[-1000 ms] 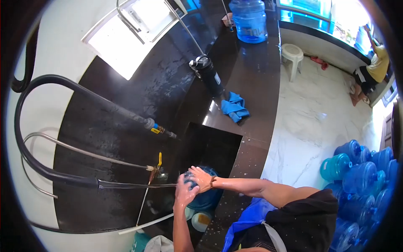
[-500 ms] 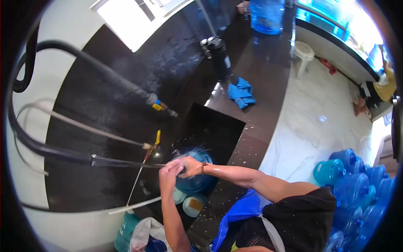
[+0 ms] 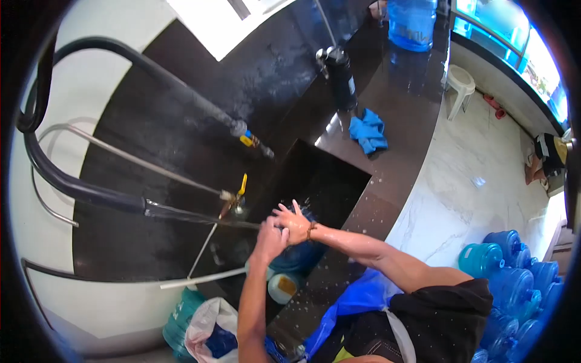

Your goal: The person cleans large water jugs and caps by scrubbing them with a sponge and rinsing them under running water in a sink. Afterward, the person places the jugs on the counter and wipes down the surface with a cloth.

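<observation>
My right hand [image 3: 293,224], with a beaded bracelet at the wrist, has its fingers spread over a blue water jug [image 3: 296,259] in the dark sink [image 3: 336,178]. Touching it is my left hand [image 3: 270,240], its fingers curled; what they hold, if anything, is hidden. A streaky clear line [image 3: 200,216], which looks like a water jet, runs from the black hose [image 3: 109,196] to my hands. Drops fly around them. Just below the jug sits a round pale tub [image 3: 282,288] with a yellow-brown sponge in it.
Beyond the sink lie a blue cloth [image 3: 368,131] and a black canister [image 3: 341,78]. A yellow-handled valve [image 3: 242,184] and a hanging hose nozzle [image 3: 257,145] are close by. Several blue jugs [image 3: 511,287] crowd the floor at right, below a white stool [image 3: 460,85].
The view has shifted, moving the scene. My right hand's fingers have spread apart; before, both hands were together around a small dark spot that no longer shows.
</observation>
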A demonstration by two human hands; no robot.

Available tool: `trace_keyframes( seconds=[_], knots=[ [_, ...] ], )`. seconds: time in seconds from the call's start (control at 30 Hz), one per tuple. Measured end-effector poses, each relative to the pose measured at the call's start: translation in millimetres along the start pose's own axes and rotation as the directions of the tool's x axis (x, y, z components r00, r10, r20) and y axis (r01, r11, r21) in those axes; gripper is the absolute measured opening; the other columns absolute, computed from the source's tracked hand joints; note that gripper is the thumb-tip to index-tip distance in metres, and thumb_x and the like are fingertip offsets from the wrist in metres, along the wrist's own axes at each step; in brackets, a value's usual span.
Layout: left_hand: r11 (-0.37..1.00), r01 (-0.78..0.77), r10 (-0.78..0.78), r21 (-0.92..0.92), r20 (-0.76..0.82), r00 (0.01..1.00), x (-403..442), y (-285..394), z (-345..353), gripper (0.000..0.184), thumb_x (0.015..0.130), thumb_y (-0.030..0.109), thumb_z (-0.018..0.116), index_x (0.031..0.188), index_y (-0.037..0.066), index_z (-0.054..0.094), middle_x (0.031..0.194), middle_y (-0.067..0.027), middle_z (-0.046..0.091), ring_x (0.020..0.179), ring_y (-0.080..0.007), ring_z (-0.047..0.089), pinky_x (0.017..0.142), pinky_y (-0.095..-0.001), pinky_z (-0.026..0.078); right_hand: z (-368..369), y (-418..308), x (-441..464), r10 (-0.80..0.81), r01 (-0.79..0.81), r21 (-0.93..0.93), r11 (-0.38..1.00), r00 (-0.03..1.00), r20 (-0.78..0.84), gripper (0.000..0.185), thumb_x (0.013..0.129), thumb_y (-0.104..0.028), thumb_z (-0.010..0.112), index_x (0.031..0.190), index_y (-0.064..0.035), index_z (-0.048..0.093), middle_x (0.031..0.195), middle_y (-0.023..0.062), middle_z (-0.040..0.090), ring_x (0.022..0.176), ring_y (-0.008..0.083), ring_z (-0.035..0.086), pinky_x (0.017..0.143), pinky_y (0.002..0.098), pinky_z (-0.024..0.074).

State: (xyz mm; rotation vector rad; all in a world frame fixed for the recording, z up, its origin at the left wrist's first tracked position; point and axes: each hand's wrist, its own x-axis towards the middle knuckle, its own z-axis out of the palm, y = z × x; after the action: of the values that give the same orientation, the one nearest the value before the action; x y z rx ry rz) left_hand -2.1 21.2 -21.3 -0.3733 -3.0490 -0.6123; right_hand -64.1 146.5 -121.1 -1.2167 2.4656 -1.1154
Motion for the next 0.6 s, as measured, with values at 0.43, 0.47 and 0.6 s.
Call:
trace_keyframes(
  seconds=[0.43,0.47,0.6],
  knots=[
    [0.388,0.305,-0.605,-0.870,0.009,0.796,-14.4,-10.0,-21.0,0.022,0.091,-0.003,0.050,0.090,-0.010,0.070,0.089,-0.0152,0.072,0.081,-0.0204,0.071,0.078,-0.0291,0.058,-1.9,-39.6,10.1,0.149,-0.060,0.557,0.829,0.982,-0.115,0.072,0.059,-0.036,0.084,0.119,-0.0007,0.065,0.112,0.0210,0.070,0.106,0.0353,0.067,0.097,0.0406,0.0506],
    [0.407,0.308,-0.612,-0.860,-0.006,0.791,-13.2,-13.7,-19.9,0.020,0.089,-0.003,0.052,0.090,-0.010,0.071,0.089,-0.0147,0.072,0.082,-0.0201,0.071,0.078,-0.0286,0.058,2.9,-36.2,12.4,0.137,-0.043,0.519,0.853,0.980,-0.143,0.072,0.060,-0.036,0.084,0.119,-0.0003,0.065,0.113,0.0214,0.070,0.106,0.0356,0.067,0.096,0.0409,0.0506],
    [0.553,0.438,-0.642,-0.709,-0.027,0.766,-9.5,-2.6,-27.6,0.012,0.080,-0.005,0.066,0.090,-0.006,0.074,0.089,-0.0118,0.074,0.083,-0.0186,0.070,0.077,-0.0292,0.055,5.1,-32.7,13.0,0.122,-0.034,0.485,0.874,0.981,-0.151,0.071,0.060,-0.038,0.085,0.117,0.0005,0.065,0.112,0.0224,0.070,0.106,0.0375,0.067,0.096,0.0418,0.0510]
  ],
)
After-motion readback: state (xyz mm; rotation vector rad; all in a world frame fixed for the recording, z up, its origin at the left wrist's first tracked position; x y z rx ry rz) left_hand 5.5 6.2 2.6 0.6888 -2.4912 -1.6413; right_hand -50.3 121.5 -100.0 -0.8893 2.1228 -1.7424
